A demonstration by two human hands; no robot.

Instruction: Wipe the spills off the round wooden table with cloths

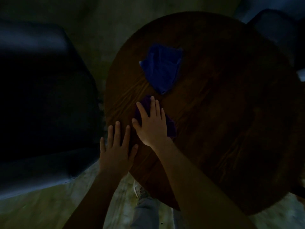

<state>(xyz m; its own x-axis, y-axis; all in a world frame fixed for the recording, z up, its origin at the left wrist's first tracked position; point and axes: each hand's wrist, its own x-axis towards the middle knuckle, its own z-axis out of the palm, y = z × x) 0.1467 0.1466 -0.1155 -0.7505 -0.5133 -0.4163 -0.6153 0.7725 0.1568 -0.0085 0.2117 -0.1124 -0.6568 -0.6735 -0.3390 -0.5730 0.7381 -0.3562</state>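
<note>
The right hand lies flat, fingers spread, pressing the purple cloth beneath them onto the round wooden table. The left hand rests spread, grasping nothing. The blue cloth lies just beyond the right fingertips.

tables: one round dark brown wooden table
cloths: two, a blue cloth and a dark purple cloth
hands: two, both bare
dark chairs: two

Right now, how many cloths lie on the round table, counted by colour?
Blue cloth: 1, lying free
Purple cloth: 1, under the right hand
Total: 2
</note>
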